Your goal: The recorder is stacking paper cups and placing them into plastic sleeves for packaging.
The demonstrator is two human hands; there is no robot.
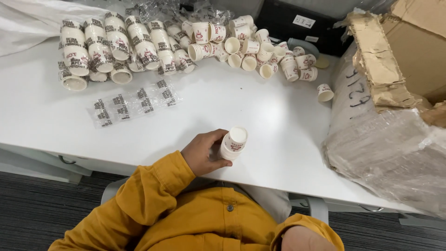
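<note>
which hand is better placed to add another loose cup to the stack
Probably left: the left hand already holds the short stack of white paper cups over the white table. The right hand is not in view; only its yellow sleeve shows at the bottom edge.

Bare table (241, 100) ahead; loose cups (260, 51) and wrapped box (385, 139) hem it in.

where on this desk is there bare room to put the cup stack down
Bare white table lies between the stack of cups in the left hand and the empty plastic sleeve. The far edge is crowded with wrapped cup sleeves and loose cups.
</note>
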